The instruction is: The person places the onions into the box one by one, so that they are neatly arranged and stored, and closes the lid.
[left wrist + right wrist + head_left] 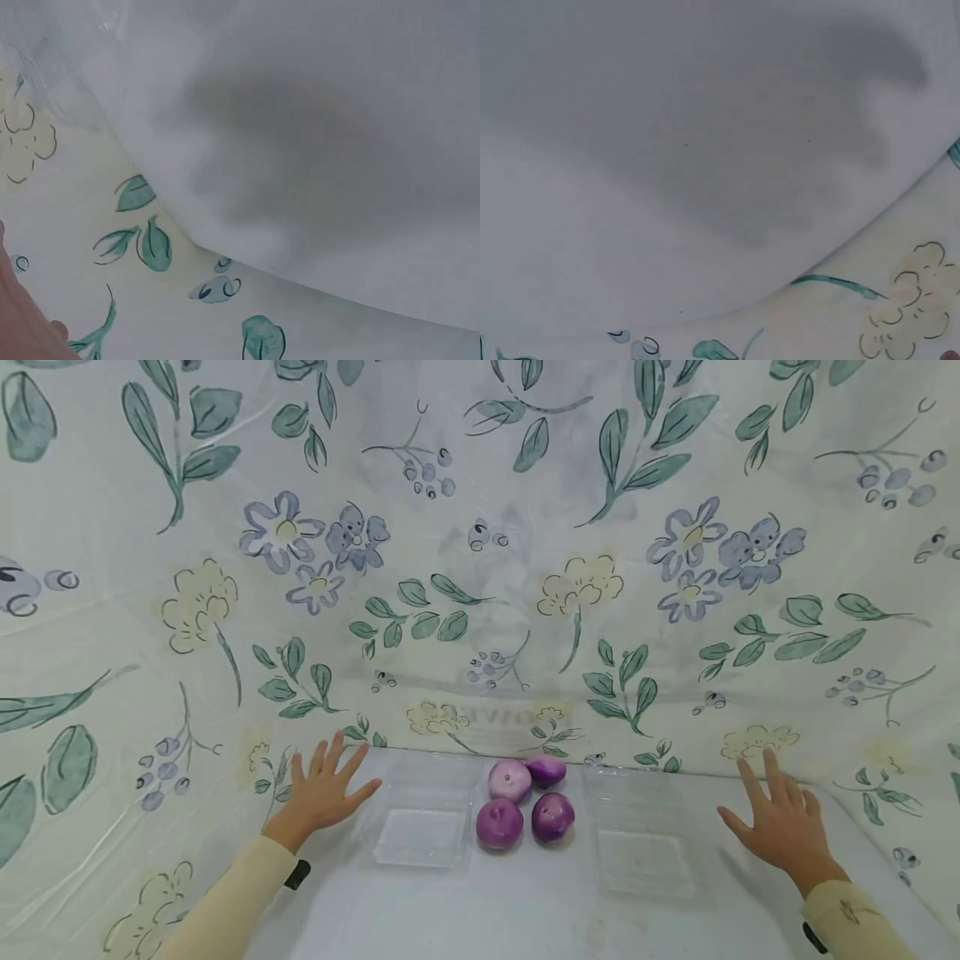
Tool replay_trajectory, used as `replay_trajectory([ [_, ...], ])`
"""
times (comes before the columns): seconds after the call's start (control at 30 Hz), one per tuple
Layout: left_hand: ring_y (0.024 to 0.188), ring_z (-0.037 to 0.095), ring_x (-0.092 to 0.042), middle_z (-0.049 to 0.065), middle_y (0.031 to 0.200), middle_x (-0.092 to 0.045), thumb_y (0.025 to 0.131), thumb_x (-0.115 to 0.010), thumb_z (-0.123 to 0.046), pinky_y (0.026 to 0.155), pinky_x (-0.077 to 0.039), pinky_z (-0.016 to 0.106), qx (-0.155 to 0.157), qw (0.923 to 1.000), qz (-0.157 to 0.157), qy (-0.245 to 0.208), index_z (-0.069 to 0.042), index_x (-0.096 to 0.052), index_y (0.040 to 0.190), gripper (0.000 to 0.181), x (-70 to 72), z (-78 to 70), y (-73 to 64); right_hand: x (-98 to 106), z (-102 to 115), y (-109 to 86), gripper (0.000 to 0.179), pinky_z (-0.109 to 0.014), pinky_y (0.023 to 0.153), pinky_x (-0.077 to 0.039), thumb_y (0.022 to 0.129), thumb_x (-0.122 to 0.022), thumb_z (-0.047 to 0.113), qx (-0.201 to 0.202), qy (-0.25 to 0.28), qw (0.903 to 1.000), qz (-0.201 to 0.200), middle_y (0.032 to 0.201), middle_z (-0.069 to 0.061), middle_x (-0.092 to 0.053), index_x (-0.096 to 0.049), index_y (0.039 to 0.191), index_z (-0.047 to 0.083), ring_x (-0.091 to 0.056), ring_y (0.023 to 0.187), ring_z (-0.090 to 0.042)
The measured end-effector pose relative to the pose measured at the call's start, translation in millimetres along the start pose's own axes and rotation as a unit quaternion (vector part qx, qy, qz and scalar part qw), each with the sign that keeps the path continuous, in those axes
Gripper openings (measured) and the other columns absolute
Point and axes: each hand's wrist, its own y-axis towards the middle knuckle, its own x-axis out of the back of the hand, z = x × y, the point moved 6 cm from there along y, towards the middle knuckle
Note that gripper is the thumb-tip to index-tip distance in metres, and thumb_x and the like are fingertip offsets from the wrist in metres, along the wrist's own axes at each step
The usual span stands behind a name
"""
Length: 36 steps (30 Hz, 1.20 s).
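Observation:
In the head view my left hand (321, 792) is held with fingers spread near the left edge of the table, holding nothing. A clear plastic container (422, 838) is the nearest thing to its right. My right hand (784, 823) is likewise spread and holds nothing, over the table's right side. Another clear container (647, 863) lies to its left. Between the two containers several purple onions (499, 823) sit grouped, one of them (546, 771) at the back. In the left wrist view part of my left hand (26, 322) shows at the lower left.
The white table (517, 910) has a rounded edge, seen close in both wrist views. A floral-patterned sheet (510, 635) rises behind the table and runs down both sides. Shadows of the hands fall on the tabletop (727, 150).

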Motion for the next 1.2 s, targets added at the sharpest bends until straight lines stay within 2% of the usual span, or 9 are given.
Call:
replay_trajectory([
  [0.2,0.146,0.054,-0.013,0.026,0.163,-0.01,0.092,-0.044,-0.07,0.111,0.001,0.076,-0.018,0.9997,-0.016,-0.004,-0.016,-0.032,0.155,0.083,1.7,-4.9,-7.2,4.1,13.1,10.3,0.091,-0.075,0.105,-0.02,0.089,-0.065,0.045,0.007,0.007,0.9999,0.01,0.164,-0.026,0.003,-0.017,0.157,0.008,-0.029,0.13,-0.059],
  [0.43,0.148,0.052,-0.01,0.026,0.164,-0.01,0.093,-0.045,-0.067,0.111,0.0,0.076,-0.031,0.9995,-0.004,-0.004,-0.015,-0.031,0.155,0.082,-2.1,-14.3,-13.2,6.0,25.7,19.5,0.092,-0.075,0.108,-0.019,0.09,-0.064,0.048,0.013,0.004,0.9998,0.014,0.163,-0.027,0.003,-0.014,0.158,0.009,-0.026,0.133,-0.06],
  [0.6,0.149,0.051,-0.009,0.024,0.164,-0.012,0.093,-0.049,-0.064,0.112,0.002,0.076,-0.042,0.9987,-0.009,-0.027,-0.015,-0.035,0.154,0.08,-1.8,-22.1,-17.9,9.7,35.7,24.7,0.09,-0.077,0.107,-0.02,0.09,-0.064,0.048,0.031,0.003,0.9994,0.011,0.163,-0.028,-0.003,-0.018,0.157,0.008,-0.029,0.133,-0.058],
  [0.73,0.148,0.051,-0.013,0.024,0.163,-0.015,0.093,-0.049,-0.063,0.111,0.001,0.076,-0.052,0.9977,-0.003,-0.043,-0.014,-0.036,0.154,0.079,-6.1,-25.6,-21.6,14.7,46.0,29.9,0.087,-0.078,0.107,-0.02,0.089,-0.064,0.048,0.048,-0.007,0.9988,0.007,0.163,-0.028,-0.008,-0.023,0.155,0.008,-0.033,0.133,-0.056],
  [0.83,0.145,0.052,-0.018,0.025,0.162,-0.018,0.094,-0.049,-0.062,0.11,-0.001,0.077,-0.059,0.9962,0.007,-0.063,-0.012,-0.036,0.153,0.078,-10.0,-28.8,-24.6,16.0,52.1,32.7,0.086,-0.077,0.107,-0.021,0.09,-0.064,0.049,0.055,-0.014,0.9983,0.011,0.163,-0.028,-0.009,-0.024,0.154,0.008,-0.034,0.134,-0.054],
  [1.03,0.146,0.052,-0.02,0.024,0.163,-0.018,0.094,-0.051,-0.06,0.11,-0.004,0.078,-0.05,0.9898,0.051,-0.124,-0.01,-0.031,0.155,0.082,-16.2,-38.9,-33.3,13.9,61.0,39.1,0.086,-0.073,0.108,-0.026,0.091,-0.061,0.052,0.068,-0.023,0.9972,0.021,0.163,-0.027,-0.008,-0.023,0.155,0.008,-0.035,0.134,-0.053],
  [1.2,0.146,0.049,-0.023,0.022,0.163,-0.019,0.092,-0.054,-0.061,0.11,-0.01,0.077,-0.045,0.9852,0.08,-0.145,-0.003,-0.023,0.156,0.091,-22.8,-44.5,-38.8,16.7,72.0,44.4,0.086,-0.072,0.108,-0.027,0.091,-0.061,0.051,0.078,-0.02,0.9964,0.025,0.163,-0.026,-0.009,-0.024,0.155,0.008,-0.035,0.135,-0.051],
])
